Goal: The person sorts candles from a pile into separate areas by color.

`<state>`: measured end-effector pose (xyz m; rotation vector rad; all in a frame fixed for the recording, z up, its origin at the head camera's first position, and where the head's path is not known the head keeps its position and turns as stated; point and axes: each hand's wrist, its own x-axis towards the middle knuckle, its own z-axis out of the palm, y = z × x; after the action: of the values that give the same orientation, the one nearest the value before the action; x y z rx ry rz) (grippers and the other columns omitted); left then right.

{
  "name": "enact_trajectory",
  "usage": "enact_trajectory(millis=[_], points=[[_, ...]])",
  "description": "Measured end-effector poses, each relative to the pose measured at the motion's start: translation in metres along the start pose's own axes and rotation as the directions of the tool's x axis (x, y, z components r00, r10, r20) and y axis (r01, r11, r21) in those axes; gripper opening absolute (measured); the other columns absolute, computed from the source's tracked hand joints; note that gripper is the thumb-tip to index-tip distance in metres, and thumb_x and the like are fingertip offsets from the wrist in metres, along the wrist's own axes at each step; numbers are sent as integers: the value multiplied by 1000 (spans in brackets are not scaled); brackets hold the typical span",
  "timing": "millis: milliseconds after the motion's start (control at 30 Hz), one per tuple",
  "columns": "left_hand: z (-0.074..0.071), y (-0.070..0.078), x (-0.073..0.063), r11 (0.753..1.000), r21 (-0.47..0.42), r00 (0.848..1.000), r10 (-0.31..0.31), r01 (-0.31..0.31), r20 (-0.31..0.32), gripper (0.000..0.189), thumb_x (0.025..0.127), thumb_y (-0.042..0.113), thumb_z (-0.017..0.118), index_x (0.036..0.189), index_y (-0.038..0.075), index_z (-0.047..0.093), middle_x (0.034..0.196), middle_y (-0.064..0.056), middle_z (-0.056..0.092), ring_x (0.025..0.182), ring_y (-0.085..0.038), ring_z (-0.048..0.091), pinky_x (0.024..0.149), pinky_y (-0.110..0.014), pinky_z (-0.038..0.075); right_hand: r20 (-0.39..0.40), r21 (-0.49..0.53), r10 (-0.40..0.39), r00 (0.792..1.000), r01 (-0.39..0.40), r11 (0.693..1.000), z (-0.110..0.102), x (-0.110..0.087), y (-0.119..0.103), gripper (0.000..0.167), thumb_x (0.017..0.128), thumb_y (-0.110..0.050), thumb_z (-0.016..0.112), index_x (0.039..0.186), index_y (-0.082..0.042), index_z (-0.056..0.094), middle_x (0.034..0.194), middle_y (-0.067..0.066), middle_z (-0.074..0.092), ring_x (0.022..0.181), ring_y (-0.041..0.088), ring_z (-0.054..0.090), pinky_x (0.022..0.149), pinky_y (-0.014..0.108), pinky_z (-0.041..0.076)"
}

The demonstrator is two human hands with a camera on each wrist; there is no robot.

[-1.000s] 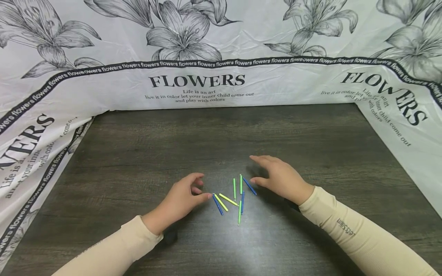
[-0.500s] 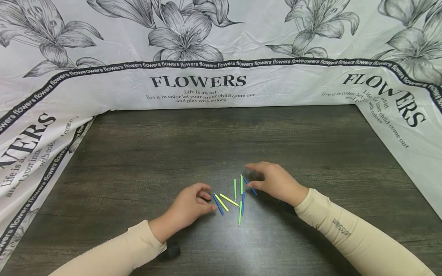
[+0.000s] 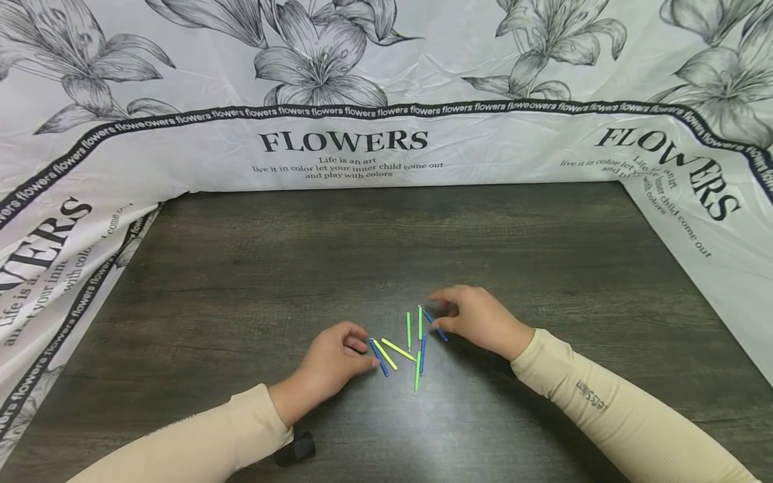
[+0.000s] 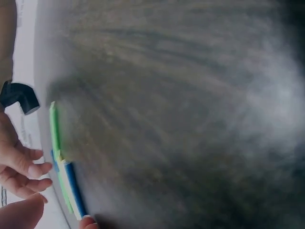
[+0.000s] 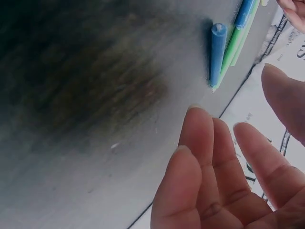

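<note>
Several thin candle-like sticks lie loosely grouped on the dark table. My left hand (image 3: pixel 338 359), fingers loosely bent, is at the left of the group, its thumb beside a blue stick (image 3: pixel 384 369). Close to that one lies a yellow stick (image 3: pixel 386 355). My right hand (image 3: pixel 483 320) hovers at the right, thumb and fingers spread apart around the upper part of another blue stick (image 3: pixel 442 333); the right wrist view shows a gap between its fingertips and this blue stick (image 5: pixel 218 55). Between the hands are green sticks (image 3: pixel 408 331) and a further blue one (image 3: pixel 423 354).
A dark wood-grain table (image 3: pixel 302 255) extends around the sticks. White flower-printed cloth (image 3: pixel 513 147) rises behind it and along both sides. A black device (image 3: pixel 297 448) shows below the left wrist.
My left hand has come down and right toward the left blue stick. My right hand has moved slightly left and down, over the right blue stick. The sticks stay put.
</note>
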<state>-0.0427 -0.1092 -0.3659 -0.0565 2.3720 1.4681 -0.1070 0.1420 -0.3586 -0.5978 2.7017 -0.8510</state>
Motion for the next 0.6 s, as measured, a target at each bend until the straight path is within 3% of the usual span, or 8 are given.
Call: enact_trajectory(millis=[233, 600], points=[[6, -1, 4, 995, 93, 1000, 21, -19, -22, 36, 76, 9, 81, 104, -1, 62, 89, -5, 60, 70, -12, 57, 62, -29, 48, 8, 28, 13, 1000, -13, 1000, 1, 0, -1, 37, 82, -14, 76, 116, -4, 68, 86, -1, 64, 64, 9, 50, 58, 27, 44], [12, 4, 7, 979, 199, 998, 54, -47, -31, 33, 75, 7, 80, 101, -2, 61, 84, -4, 57, 70, -15, 49, 63, -29, 44, 37, 47, 46, 998, -48, 998, 2, 1, -7, 33, 82, -11, 75, 113, -2, 68, 83, -1, 64, 61, 10, 50, 56, 27, 44]])
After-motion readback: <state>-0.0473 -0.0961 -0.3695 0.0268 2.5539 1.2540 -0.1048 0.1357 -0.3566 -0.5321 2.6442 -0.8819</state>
